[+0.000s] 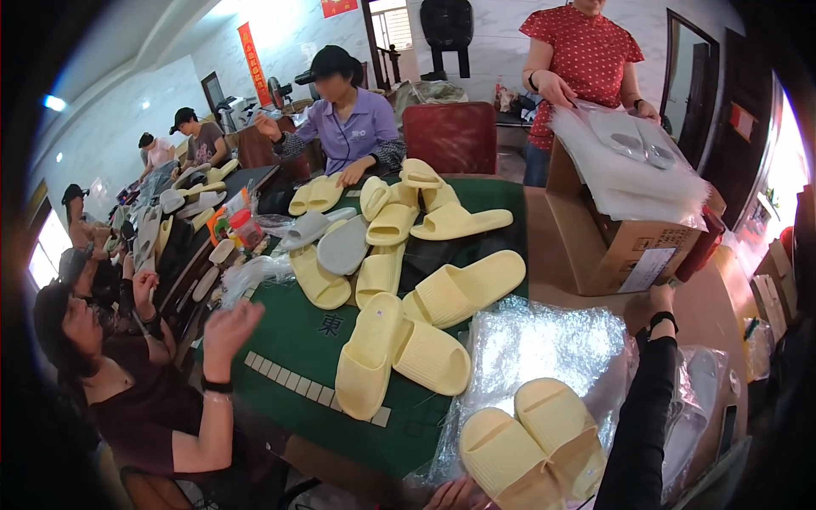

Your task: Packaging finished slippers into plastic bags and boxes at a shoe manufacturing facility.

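A pair of pale yellow slippers [552, 425] lies side by side at the lower right, over shiny clear plastic bags [544, 340]. At the bottom edge my left hand [456, 495] shows only in part, its fingers curled against the slippers' left side. My right arm, in a black sleeve, reaches forward past the bags. My right hand [662, 297] is closed beside the lower corner of a cardboard box [625, 255]; what its fingers hold, if anything, is hidden. Several more yellow slippers [391, 348] and a grey slipper [343, 245] lie on the green mat [306, 357].
Clear-bagged grey slippers [693, 408] lie right of my arm. White tiles [297, 384] line the mat. A person in red [586, 59] handles plastic sleeves [629, 170] on the box. Across sits a person in purple [348, 127]; at left a co-worker's hand [229, 331] is raised.
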A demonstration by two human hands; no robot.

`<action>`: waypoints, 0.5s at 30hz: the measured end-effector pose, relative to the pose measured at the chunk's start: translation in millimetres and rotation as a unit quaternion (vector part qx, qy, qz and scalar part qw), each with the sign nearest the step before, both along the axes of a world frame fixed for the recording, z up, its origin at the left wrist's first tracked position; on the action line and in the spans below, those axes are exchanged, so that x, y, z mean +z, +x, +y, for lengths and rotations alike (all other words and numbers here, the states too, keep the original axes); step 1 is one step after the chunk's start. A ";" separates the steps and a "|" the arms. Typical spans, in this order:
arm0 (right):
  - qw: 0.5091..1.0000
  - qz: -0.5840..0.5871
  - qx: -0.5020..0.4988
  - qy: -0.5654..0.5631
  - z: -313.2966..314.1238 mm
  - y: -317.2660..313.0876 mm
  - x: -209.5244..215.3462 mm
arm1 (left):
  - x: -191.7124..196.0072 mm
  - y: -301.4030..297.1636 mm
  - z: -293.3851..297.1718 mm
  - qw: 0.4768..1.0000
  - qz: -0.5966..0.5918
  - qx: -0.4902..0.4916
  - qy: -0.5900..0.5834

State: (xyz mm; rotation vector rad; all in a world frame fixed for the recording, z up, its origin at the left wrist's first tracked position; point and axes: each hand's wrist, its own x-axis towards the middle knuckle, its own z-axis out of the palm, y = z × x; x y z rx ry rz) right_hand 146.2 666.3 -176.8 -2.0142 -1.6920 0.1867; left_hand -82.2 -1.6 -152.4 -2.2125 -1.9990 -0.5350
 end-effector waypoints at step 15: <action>0.953 0.297 -0.058 -0.028 19.5 60.0 45.1 | 2.0 -1.3 4.0 0.999 -0.039 -0.018 0.013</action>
